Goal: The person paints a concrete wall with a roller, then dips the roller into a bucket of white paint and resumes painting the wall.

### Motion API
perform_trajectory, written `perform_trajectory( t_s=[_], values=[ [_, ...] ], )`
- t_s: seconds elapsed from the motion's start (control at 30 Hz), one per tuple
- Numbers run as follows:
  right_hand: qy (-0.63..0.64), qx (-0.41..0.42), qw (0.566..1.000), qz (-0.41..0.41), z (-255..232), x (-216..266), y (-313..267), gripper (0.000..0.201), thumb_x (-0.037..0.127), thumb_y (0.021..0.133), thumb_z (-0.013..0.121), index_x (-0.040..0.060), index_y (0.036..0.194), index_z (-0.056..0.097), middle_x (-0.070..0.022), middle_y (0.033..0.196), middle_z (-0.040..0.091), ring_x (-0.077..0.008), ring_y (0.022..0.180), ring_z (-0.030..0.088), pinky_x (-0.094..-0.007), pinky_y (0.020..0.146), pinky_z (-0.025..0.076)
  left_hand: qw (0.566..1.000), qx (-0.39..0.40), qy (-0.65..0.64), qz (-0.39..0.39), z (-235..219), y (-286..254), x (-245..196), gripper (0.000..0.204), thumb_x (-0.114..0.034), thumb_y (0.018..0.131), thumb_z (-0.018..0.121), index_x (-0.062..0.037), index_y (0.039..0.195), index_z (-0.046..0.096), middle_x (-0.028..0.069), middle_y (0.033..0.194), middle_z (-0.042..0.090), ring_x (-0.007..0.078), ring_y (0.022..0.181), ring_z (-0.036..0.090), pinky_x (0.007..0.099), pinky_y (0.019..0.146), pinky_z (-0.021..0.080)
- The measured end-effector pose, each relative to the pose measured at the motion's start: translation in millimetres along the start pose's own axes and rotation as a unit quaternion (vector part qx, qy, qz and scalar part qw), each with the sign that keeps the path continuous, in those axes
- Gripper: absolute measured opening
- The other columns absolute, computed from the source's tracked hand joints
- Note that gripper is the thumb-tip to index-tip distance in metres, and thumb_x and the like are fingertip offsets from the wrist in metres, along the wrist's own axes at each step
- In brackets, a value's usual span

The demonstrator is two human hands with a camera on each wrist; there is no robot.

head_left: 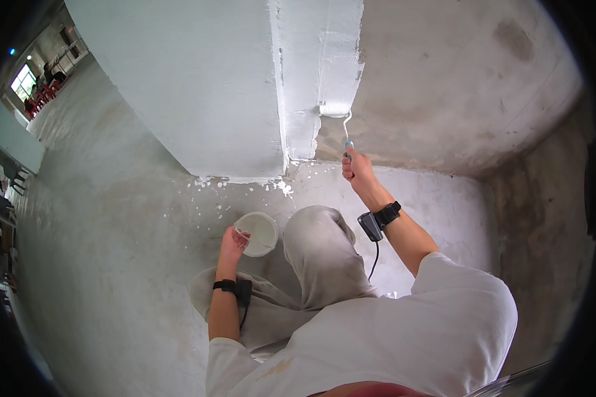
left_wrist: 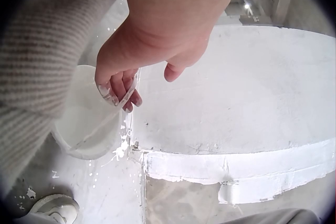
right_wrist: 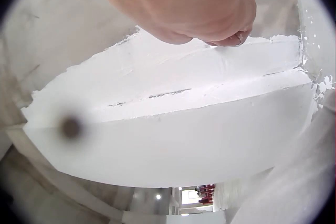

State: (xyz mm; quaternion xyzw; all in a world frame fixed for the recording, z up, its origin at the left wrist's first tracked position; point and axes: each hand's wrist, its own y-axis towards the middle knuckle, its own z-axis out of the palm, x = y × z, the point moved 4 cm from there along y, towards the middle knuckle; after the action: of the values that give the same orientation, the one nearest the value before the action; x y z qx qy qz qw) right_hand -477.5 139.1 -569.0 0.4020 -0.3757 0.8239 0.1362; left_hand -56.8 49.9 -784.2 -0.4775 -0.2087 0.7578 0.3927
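My right hand (head_left: 359,171) grips the blue handle of a paint roller (head_left: 336,110), its white sleeve lying against the wall over a band of wet white paint (head_left: 339,59). In the right wrist view the hand (right_wrist: 184,8) hides most of the roller. Down by the floor my left hand (head_left: 232,243) holds the thin handle of a white bucket (head_left: 261,231) at its left rim. The left wrist view shows the fingers (left_wrist: 118,88) hooked round that handle, with white paint smears on them. Pale paint shows inside the bucket.
A pale painted wall section (head_left: 192,86) juts out at left, its corner edge running beside the fresh paint. Bare grey wall (head_left: 437,86) spreads to the right. Paint drips (head_left: 285,188) spot the floor at the wall's foot. My bent knee (head_left: 321,245) stands between both arms, right of the bucket.
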Motion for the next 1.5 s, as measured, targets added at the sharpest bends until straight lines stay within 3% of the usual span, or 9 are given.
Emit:
perform_trajectory(
  t_s=[0.2, 0.3, 0.6, 0.83, 0.9, 1.07, 1.23, 1.3, 1.5],
  values=[
    [-0.017, 0.042, 0.995, -0.093, 36.7, 37.1, -45.9, 0.025, 0.029, 0.097, 0.054, 0.0061, 0.090, 0.047, 0.0048, 0.063, 0.038, -0.0043, 0.046, 0.029, -0.0213, 0.039, 0.022, 1.000, -0.006, 0.002, 0.004, -1.0, -0.3, 1.7, 0.034, -0.039, 0.090, 0.051, -0.0076, 0.097, 0.061, 0.0086, 0.087, 0.066, 0.0245, 0.084, 0.064, 0.0365, 0.074, 0.050],
    [0.023, 0.070, 0.994, -0.076, 44.3, 39.0, -50.1, 0.021, 0.025, 0.098, 0.052, 0.0058, 0.092, 0.046, 0.0037, 0.065, 0.040, -0.0046, 0.048, 0.029, -0.0215, 0.041, 0.023, 1.000, 0.002, -0.005, 0.001, -1.1, 0.9, 2.7, 0.026, -0.038, 0.089, 0.052, -0.0120, 0.094, 0.054, 0.0078, 0.083, 0.066, 0.0229, 0.083, 0.065, 0.0333, 0.070, 0.049],
    [0.038, 0.053, 0.998, 0.022, 25.7, 1.4, -7.7, 0.018, 0.023, 0.098, 0.051, 0.0088, 0.090, 0.044, 0.0034, 0.067, 0.041, -0.0048, 0.048, 0.032, -0.0211, 0.040, 0.024, 1.000, -0.002, 0.001, 0.000, 3.4, -5.7, -0.7, 0.028, -0.038, 0.088, 0.055, -0.0113, 0.095, 0.053, 0.0085, 0.084, 0.066, 0.0241, 0.084, 0.064, 0.0347, 0.072, 0.049],
    [0.019, -0.001, 0.996, 0.083, 9.5, -40.4, 43.3, 0.021, 0.023, 0.100, 0.045, 0.0124, 0.083, 0.040, 0.0038, 0.065, 0.038, -0.0034, 0.045, 0.030, -0.0190, 0.035, 0.023, 1.000, -0.006, 0.005, -0.001, -2.7, -7.1, 1.8, 0.035, -0.039, 0.090, 0.052, -0.0057, 0.097, 0.060, 0.0113, 0.087, 0.066, 0.0246, 0.082, 0.064, 0.0361, 0.075, 0.050],
    [0.013, -0.011, 0.995, 0.099, 1.4, -50.1, 63.1, 0.021, 0.023, 0.100, 0.044, 0.0126, 0.083, 0.040, 0.0038, 0.065, 0.037, -0.0033, 0.045, 0.029, -0.0189, 0.035, 0.023, 1.000, 0.000, 0.003, -0.007, 0.0, -5.8, 1.6, 0.027, -0.038, 0.087, 0.055, -0.0119, 0.094, 0.055, 0.0093, 0.084, 0.067, 0.0234, 0.080, 0.064, 0.0338, 0.070, 0.049],
    [-0.007, -0.039, 0.993, 0.115, -10.7, -58.2, 75.1, 0.023, 0.027, 0.100, 0.045, 0.0122, 0.083, 0.040, 0.0046, 0.064, 0.037, -0.0032, 0.044, 0.030, -0.0185, 0.035, 0.022, 1.000, -0.008, -0.003, -0.015, 6.1, -9.2, 0.3, 0.027, -0.038, 0.087, 0.055, -0.0121, 0.094, 0.055, 0.0094, 0.084, 0.067, 0.0230, 0.079, 0.063, 0.0333, 0.070, 0.048],
    [0.019, -0.013, 0.998, 0.052, -0.7, -22.0, 31.4, 0.025, 0.029, 0.099, 0.049, 0.0092, 0.085, 0.042, 0.0049, 0.064, 0.038, -0.0031, 0.046, 0.030, -0.0186, 0.037, 0.023, 1.000, 0.013, 0.003, -0.002, 4.8, 0.1, 3.2, 0.028, -0.038, 0.088, 0.055, -0.0115, 0.096, 0.055, 0.0099, 0.086, 0.067, 0.0230, 0.080, 0.063, 0.0336, 0.071, 0.048],
    [0.028, -0.003, 0.999, 0.023, 6.3, -9.3, 4.2, 0.026, 0.030, 0.099, 0.050, 0.0080, 0.087, 0.044, 0.0049, 0.064, 0.038, -0.0029, 0.046, 0.030, -0.0186, 0.038, 0.023, 1.000, -0.011, 0.000, 0.004, -1.3, -2.8, 4.5, 0.034, -0.038, 0.089, 0.053, -0.0059, 0.097, 0.060, 0.0107, 0.086, 0.066, 0.0240, 0.082, 0.064, 0.0354, 0.073, 0.050],
    [0.077, 0.032, 0.997, 0.007, 10.6, 30.3, -24.2, 0.024, 0.028, 0.099, 0.050, 0.0060, 0.090, 0.047, 0.0048, 0.065, 0.038, -0.0032, 0.048, 0.031, -0.0191, 0.039, 0.023, 1.000, -0.024, -0.001, 0.003, 6.6, -11.7, -1.0, 0.030, -0.040, 0.086, 0.057, -0.0114, 0.096, 0.054, 0.0081, 0.083, 0.065, 0.0230, 0.082, 0.063, 0.0330, 0.072, 0.048]
  ],
)
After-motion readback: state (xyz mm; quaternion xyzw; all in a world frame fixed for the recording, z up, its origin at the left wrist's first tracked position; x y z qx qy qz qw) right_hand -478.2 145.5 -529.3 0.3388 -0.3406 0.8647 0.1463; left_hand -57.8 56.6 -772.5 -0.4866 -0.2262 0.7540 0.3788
